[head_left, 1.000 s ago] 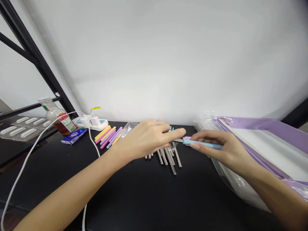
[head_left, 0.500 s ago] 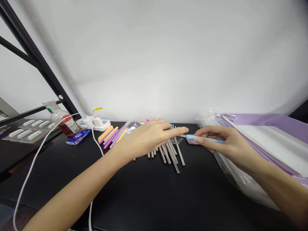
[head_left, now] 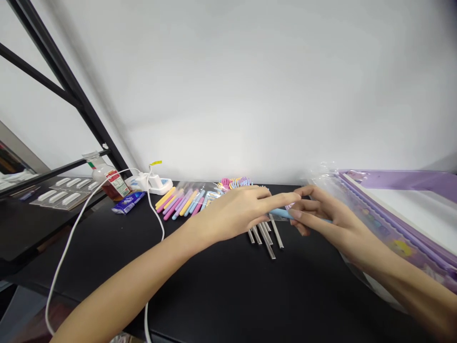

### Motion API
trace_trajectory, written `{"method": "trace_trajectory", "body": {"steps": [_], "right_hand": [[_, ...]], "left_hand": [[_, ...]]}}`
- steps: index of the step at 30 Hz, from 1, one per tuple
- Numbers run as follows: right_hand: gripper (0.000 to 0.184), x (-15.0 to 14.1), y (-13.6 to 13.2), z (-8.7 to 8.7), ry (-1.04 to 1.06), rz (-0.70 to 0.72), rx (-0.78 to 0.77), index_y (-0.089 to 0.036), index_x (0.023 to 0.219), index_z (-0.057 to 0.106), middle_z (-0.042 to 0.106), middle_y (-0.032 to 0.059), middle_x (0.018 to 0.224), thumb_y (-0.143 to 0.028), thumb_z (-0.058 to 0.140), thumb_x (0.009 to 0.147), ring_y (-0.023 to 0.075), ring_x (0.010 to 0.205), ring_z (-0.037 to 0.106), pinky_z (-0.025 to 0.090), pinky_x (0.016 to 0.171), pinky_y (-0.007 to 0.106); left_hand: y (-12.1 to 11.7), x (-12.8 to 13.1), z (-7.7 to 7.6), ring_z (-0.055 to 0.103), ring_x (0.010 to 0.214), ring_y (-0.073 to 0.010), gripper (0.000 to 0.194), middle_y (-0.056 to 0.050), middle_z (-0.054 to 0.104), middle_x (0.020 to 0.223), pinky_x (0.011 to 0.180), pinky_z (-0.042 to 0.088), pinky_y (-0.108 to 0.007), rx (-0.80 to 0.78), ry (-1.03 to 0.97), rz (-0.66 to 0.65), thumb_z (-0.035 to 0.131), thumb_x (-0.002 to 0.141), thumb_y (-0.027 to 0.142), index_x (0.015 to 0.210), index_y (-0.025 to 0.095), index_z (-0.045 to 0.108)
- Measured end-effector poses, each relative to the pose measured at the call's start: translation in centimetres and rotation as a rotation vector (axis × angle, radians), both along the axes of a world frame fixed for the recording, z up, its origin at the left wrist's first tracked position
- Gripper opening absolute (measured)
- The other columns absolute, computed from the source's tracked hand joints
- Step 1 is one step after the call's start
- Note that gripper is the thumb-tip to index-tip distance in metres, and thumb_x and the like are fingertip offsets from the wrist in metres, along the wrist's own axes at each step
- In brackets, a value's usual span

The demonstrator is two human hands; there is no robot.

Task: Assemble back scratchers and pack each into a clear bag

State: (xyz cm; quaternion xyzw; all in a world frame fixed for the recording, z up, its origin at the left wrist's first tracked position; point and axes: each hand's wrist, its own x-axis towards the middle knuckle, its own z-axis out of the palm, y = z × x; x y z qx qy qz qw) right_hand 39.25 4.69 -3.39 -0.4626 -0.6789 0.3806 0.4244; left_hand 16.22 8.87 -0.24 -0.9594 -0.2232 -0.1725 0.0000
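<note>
Black surface [head_left: 221, 295], front edge nearest: white cable [head_left: 64, 255] hangs over it at left. Mid-surface, steel rods [head_left: 267, 238] fanned, ends toward front edge. Above their right side, light-blue tube [head_left: 280, 213], roughly level, between the hands. Right hand [head_left: 330, 219]: narrow pinch, thumb and fingers on the tube. Left hand [head_left: 237, 214]: palm down, index outstretched over tube's left end, thumb below; cannot tell whether it grips. Toward back edge, left of hands: coloured tubes [head_left: 182, 204] in a row. Power strip [head_left: 162, 186] near back-left corner.

The palm-down left grip [head_left: 240, 210], index finger [head_left: 280, 201] extended, nears the curled right grip [head_left: 330, 215].
</note>
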Motion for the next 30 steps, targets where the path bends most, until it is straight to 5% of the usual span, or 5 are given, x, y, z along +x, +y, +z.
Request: {"method": "trace_trajectory", "body": {"steps": [9, 16, 22, 25, 30], "right_hand": [[0.039, 0.2, 0.7, -0.7, -0.054, -0.059, -0.049, -0.025, 0.106, 0.054, 0.056, -0.0032, 0.068, -0.055, 0.067, 0.086, 0.0154, 0.061, 0.053, 0.044, 0.061, 0.03], [0.044, 0.3, 0.4, 0.5, -0.094, 0.043, -0.149, -0.021, 0.117, 0.064, 0.049, -0.0036, 0.063, -0.057, 0.056, 0.092, 0.0127, 0.053, 0.044, 0.04, 0.053, 0.028], [0.047, 0.4, 0.5, 0.5, -0.089, 0.108, -0.107, -0.022, 0.124, 0.063, 0.071, 0.0046, 0.085, -0.055, 0.061, 0.091, 0.0211, 0.078, 0.067, 0.056, 0.078, 0.036], [0.041, 0.3, 0.7, 0.4, -0.117, 0.153, -0.14, -0.021, 0.109, 0.071, 0.073, 0.0073, 0.102, -0.056, 0.063, 0.089, 0.024, 0.089, 0.071, 0.057, 0.086, 0.039], [0.037, 0.1, 0.9, 0.0, -0.113, 0.112, -0.142, -0.02, 0.099, 0.069, 0.073, 0.0075, 0.101, -0.055, 0.065, 0.088, 0.0239, 0.086, 0.071, 0.056, 0.087, 0.039]], "left_hand": [[0.5, 0.0, -0.2, 0.058, 0.087, -0.0158, 0.05, -0.004, 0.064, 0.1, 0.079, 0.046, -0.027, 0.108, -0.034, 0.042, 0.045, 0.101, 0.014, 0.149, 0.029, 0.036], [0.7, 0.3, -1.0, 0.061, 0.094, -0.017, 0.048, -0.005, 0.064, 0.106, 0.08, 0.048, -0.028, 0.088, -0.044, 0.031, 0.045, 0.102, 0.017, 0.148, 0.027, 0.037], [0.7, 0.4, -2.1, 0.061, 0.086, -0.0165, 0.047, -0.004, 0.064, 0.098, 0.075, 0.049, -0.027, 0.096, -0.044, -0.037, 0.048, 0.102, 0.02, 0.148, 0.028, 0.04], [0.9, 0.4, -2.4, 0.063, 0.088, -0.0173, 0.046, -0.005, 0.066, 0.101, 0.074, 0.049, -0.027, 0.071, -0.072, -0.072, 0.048, 0.103, 0.025, 0.148, 0.026, 0.04], [1.1, 0.5, -2.7, 0.064, 0.096, -0.0181, 0.053, -0.007, 0.067, 0.11, 0.081, 0.05, -0.028, -0.001, -0.075, -0.078, 0.055, 0.1, 0.029, 0.149, 0.026, 0.037]]}}
